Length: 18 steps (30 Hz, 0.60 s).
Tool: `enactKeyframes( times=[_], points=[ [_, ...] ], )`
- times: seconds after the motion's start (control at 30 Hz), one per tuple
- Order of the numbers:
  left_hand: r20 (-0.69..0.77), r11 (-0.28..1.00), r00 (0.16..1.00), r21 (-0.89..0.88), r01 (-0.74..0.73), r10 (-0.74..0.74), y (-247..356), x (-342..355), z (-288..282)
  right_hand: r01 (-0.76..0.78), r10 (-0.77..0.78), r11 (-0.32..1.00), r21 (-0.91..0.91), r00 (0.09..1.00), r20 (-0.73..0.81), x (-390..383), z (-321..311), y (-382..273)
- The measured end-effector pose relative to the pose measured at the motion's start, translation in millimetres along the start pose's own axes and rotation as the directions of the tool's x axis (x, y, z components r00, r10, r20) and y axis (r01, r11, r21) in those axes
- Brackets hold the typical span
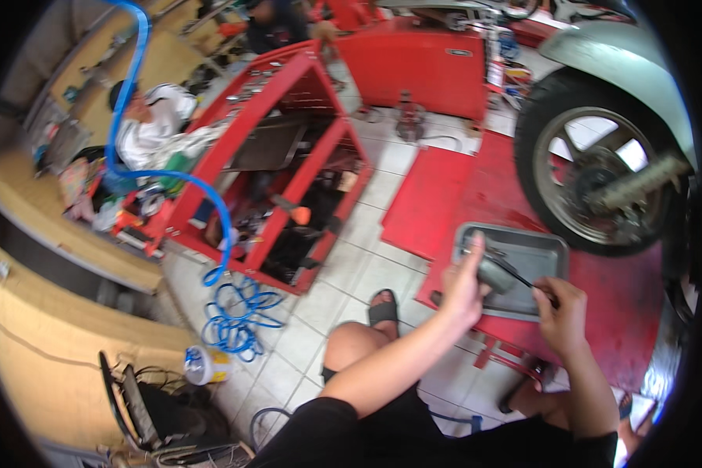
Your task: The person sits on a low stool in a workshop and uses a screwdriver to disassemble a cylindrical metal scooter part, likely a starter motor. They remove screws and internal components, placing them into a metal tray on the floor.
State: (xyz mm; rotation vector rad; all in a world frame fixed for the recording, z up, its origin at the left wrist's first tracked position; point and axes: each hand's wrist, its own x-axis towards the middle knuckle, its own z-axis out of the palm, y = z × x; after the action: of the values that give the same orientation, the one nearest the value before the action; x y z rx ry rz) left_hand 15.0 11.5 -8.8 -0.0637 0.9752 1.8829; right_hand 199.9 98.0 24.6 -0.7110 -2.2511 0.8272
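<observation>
My left hand (464, 285) is closed around a grey, rounded metal-looking part (494, 275), held over a shallow grey tray (544, 248). In my right hand (563, 313) is a thin dark rod-like tool (520, 278), gripped by its near end. It slants up and left, its far end at or just beside the grey part; blur hides whether they touch. Something small and dark shows near that far end, too blurred to name. The tray rests on a red platform (600, 308), below the tyre (532, 156) of a scooter.
A red tool cabinet (308, 183) with open shelves stands left of centre. Near it hangs a blue air hose (223, 204), with blue coils (238, 324) on the tiles. A white-yellow bucket (203, 365) stands lower left. Other people (164, 117) are at the far side.
</observation>
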Motion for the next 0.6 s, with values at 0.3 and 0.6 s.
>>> enactKeyframes(
  times=[0.3, 0.6],
  points=[
    [0.008, 0.999, 1.0, -0.036, 0.027, -0.027, 0, -4, 1, 0.047, -0.048, 0.999, -0.011, 0.996, -0.081, 3, 3, -7],
    [0.001, 0.999, 0.999, -0.026, 0.043, -0.043, -2, -3, 2, -0.053, 0.058, 0.995, -0.085, 0.997, 0.059, 7, -7, -26]
  ],
)
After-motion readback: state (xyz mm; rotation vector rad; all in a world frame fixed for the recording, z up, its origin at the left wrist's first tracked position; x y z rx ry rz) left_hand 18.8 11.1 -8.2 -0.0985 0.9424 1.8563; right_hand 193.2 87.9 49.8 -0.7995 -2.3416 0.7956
